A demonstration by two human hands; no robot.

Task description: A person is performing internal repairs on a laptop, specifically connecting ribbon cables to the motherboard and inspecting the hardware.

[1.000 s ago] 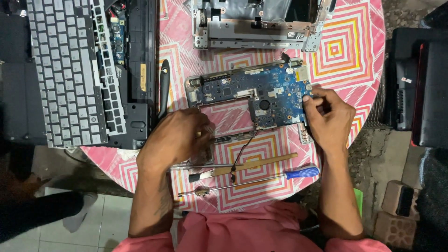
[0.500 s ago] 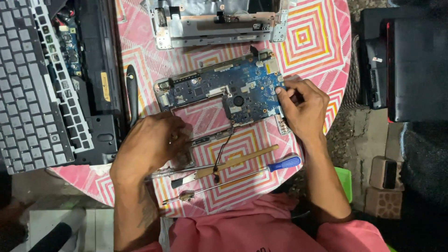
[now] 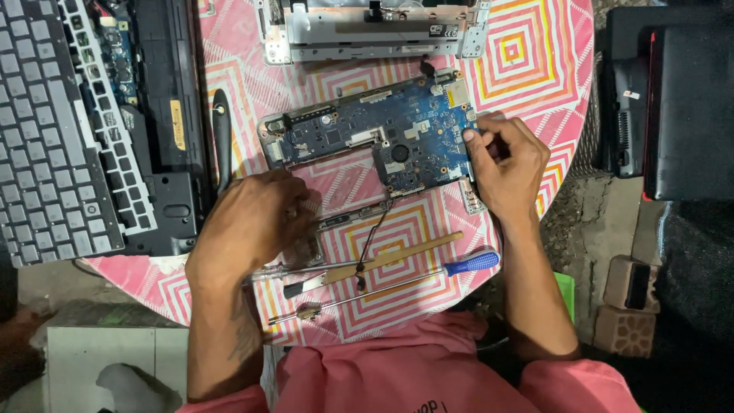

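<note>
Pinching the right edge of the blue laptop motherboard (image 3: 375, 134), the right hand (image 3: 505, 164) steadied it on the patterned round table (image 3: 527, 53); the left hand (image 3: 252, 218) pressed flat near its lower corner, holding nothing, beside a blue-handled screwdriver (image 3: 397, 283).

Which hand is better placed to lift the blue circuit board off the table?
Right, probably. The right hand already pinches the right edge of the blue circuit board. The left hand rests lower on the table, touching a small part below the board.
</note>
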